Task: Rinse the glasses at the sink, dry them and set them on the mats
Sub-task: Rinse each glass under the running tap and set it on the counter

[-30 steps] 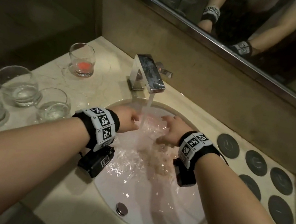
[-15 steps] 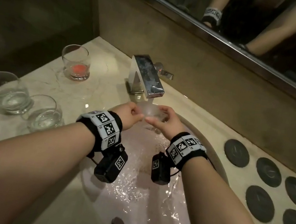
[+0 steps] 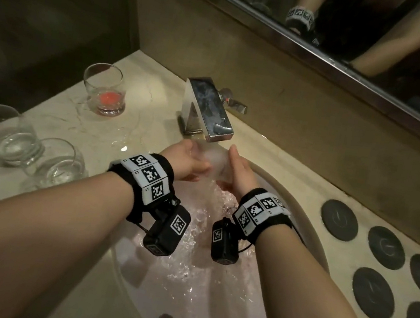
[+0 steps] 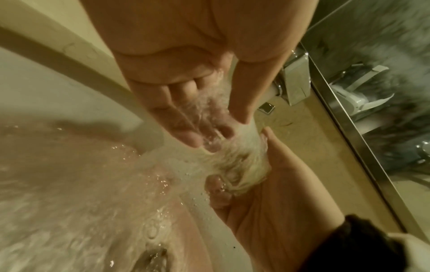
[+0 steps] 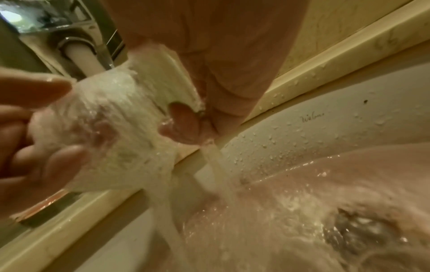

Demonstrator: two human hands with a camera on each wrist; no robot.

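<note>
The basin [image 3: 310, 228] sits near centre of the counter [image 3: 142, 110], with the tap [image 3: 208, 109] at its far edge and six dark mats [image 3: 340, 219] to the right. Four more glasses stand on the left. The glass [image 3: 217, 165] being rinsed is directly under the running stream, held between both hands; its long axis cannot be told through the foaming water. The left hand [image 3: 189, 162] has curled fingers and thumb grasping its left side. The right hand [image 3: 239, 174] cups the right side and underside, fingers wrapped around it. Both wrists angle inward over the basin. The mats lie nearer the right hand.
</note>
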